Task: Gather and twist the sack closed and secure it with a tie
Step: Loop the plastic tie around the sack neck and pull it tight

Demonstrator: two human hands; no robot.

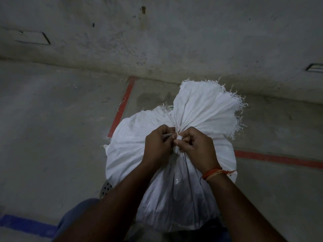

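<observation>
Pinching the tie (178, 137) at the sack (201, 109)'s gathered neck, left hand (158, 142) and right hand (197, 145) together, the knot likely needs cinching next.

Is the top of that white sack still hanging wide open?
No. The sack is bunched into a tight neck that the left hand and right hand pinch together, its frayed top fanning out beyond.
</observation>
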